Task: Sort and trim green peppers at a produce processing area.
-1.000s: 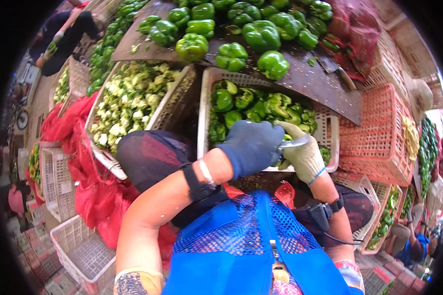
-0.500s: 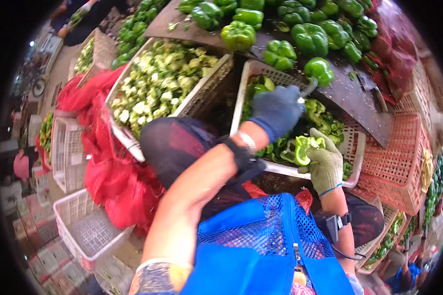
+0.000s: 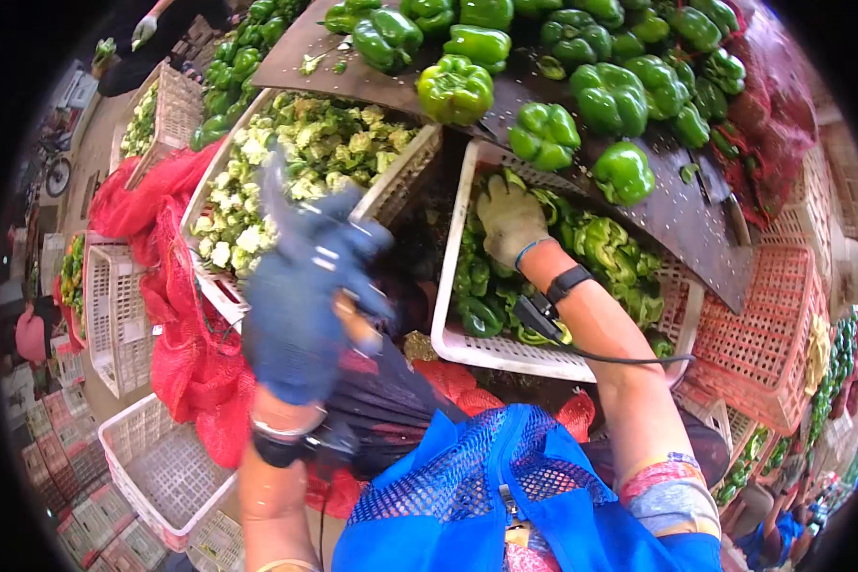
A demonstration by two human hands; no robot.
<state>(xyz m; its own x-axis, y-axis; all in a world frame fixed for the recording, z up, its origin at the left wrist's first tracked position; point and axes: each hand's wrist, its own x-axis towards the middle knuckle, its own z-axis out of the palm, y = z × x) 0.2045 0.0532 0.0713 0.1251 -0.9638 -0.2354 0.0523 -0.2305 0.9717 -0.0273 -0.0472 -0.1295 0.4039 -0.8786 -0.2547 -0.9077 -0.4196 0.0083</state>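
My left hand (image 3: 300,296), in a dark blue glove, is closed around a knife with a wooden handle (image 3: 357,324). Its blade is smeared by motion and points up over the crate of pale green pepper cores (image 3: 415,157). My right hand (image 3: 511,221), in a pale knit glove, lies inside the white crate of cut peppers (image 3: 505,355), fingers stretched toward its upper left corner. It touches the green pepper pieces (image 3: 605,243), and I make out nothing in its grip. Whole green peppers, including one near the board's edge (image 3: 623,173), sit just beyond.
A dark board (image 3: 701,238) bears several whole peppers and a flat blade-like tool (image 3: 710,181). Red mesh sacks (image 3: 186,353) drape at left, another (image 3: 772,105) at right. Pink crates (image 3: 767,324) stand right, a white crate (image 3: 167,467) lower left. A cable hangs from my right wrist.
My left hand has swung left with the knife, from the cut-pepper crate to beside the core crate. My right hand has moved up-left into the crate, and the cut pepper has left it.
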